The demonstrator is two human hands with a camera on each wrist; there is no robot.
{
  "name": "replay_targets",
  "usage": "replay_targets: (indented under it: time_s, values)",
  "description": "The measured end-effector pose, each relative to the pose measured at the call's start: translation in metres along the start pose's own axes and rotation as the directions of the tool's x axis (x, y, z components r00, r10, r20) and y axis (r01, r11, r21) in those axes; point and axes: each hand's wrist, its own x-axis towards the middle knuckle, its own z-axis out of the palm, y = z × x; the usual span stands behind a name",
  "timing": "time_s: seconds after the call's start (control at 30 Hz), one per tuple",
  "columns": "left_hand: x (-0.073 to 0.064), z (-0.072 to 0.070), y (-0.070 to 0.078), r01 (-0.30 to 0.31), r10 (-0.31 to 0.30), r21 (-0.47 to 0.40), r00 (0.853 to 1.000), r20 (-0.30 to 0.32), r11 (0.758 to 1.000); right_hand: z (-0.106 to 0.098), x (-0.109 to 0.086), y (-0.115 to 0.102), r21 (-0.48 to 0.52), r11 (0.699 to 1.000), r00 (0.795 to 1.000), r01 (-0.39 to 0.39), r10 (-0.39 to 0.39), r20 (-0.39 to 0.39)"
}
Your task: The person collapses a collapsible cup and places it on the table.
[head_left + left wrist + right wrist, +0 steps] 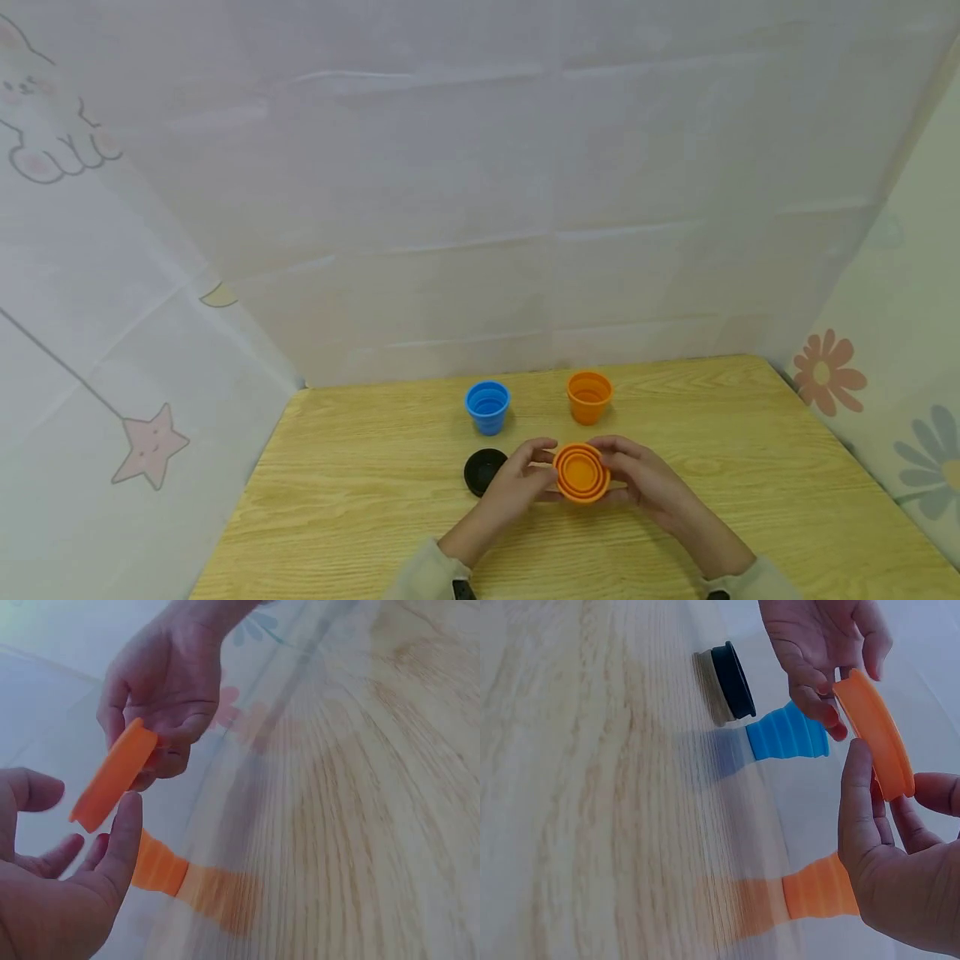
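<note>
A collapsed orange folding cup (581, 473), flattened into rings, is held off the table between both hands. My right hand (651, 483) pinches its right side, with the thumb at the rim and fingers beneath, as the right wrist view shows. On the cup's other side is my left hand (522, 479). The left wrist view shows its fingers (124, 829) at the cup's underside and its thumb a little apart from the rim. Behind the hands stand a blue folding cup (488, 408) and another orange folding cup (588, 397), both extended and upright.
A flat black collapsed cup (483, 472) lies on the wooden table (360, 500), just left of my left hand. Pale printed cloth (450, 208) hangs behind the table and along both sides.
</note>
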Motion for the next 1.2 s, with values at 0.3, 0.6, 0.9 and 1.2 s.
replay_targets:
  time_s: [0.3,0.6,0.9,1.2]
  values:
    - [0.009,0.006,-0.002,0.108,-0.110,-0.103,0.994,-0.016,0.989,-0.005,-0.002,0.000,-0.033,0.999,1.000,0.011,-0.012,-0.025]
    - [0.019,0.010,-0.008,0.164,-0.169,-0.170,0.986,-0.010,0.972,-0.017,-0.001,-0.002,-0.059,0.998,1.000,-0.019,0.019,-0.006]
    - [0.031,0.020,-0.016,0.184,-0.190,-0.175,0.982,-0.016,0.967,-0.038,0.004,0.003,-0.086,0.992,0.996,-0.088,0.086,-0.027]
    - [0.046,0.026,-0.027,0.230,-0.238,-0.186,0.971,-0.021,0.955,-0.053,0.006,0.005,-0.052,0.991,0.991,-0.127,0.124,-0.048]
